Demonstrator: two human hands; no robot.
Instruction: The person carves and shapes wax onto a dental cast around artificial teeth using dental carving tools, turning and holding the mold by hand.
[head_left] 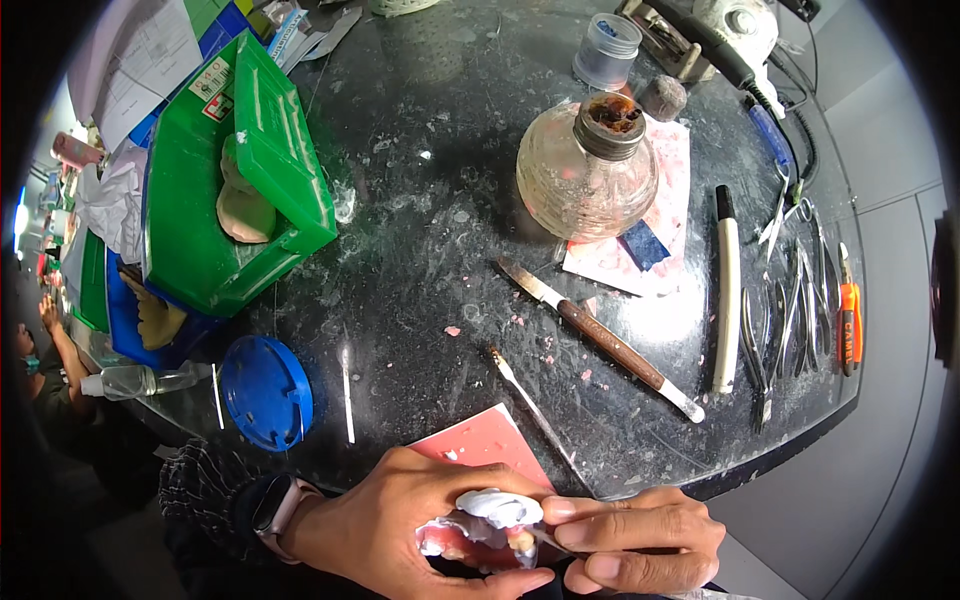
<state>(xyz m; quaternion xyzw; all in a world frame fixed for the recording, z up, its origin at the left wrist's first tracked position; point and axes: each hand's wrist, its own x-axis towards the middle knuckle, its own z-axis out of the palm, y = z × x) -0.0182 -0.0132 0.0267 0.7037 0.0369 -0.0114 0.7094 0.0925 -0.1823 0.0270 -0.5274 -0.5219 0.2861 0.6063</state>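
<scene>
At the near edge of the bench my left hand is closed round a dental model, with a whitish top, pink wax and a few tooth shapes. My right hand presses its thumb and fingers together against the model's right side. A thin greyish sliver shows at those fingertips, too small to name. Just beyond the hands lies a pink wax sheet. Beside it rests a slim tool with a dark tip, and farther right a wax knife with a brown handle.
A round glass burner stands on a pink-stained pad at the back. Green bins and a blue round lid are on the left. A white tube, scissors, pliers and an orange-handled tool lie right. Wax crumbs are scattered about.
</scene>
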